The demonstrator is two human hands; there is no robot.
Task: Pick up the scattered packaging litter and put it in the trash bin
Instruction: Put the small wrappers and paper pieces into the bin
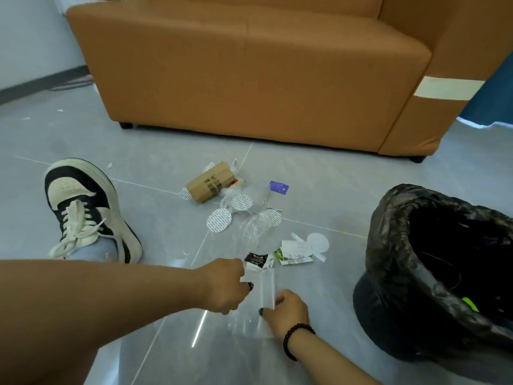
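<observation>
Hands on clear wrap, floor beside bin.
Left hand [224, 287] and right hand [286, 308] each pinch clear wrap [268, 291]; bin [388, 273] at right.

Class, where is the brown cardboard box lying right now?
In the head view, the brown cardboard box lies on the floor in front of the sofa, just beyond the round seals.

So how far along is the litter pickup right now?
Early on. The bin holds only a green scrap as far as I can see. In hand: both hands, left and right, grip a clear plastic bag. Left on the floor: the cardboard box, round seals, purple packet, dark wrapper and white wrapper.
</observation>
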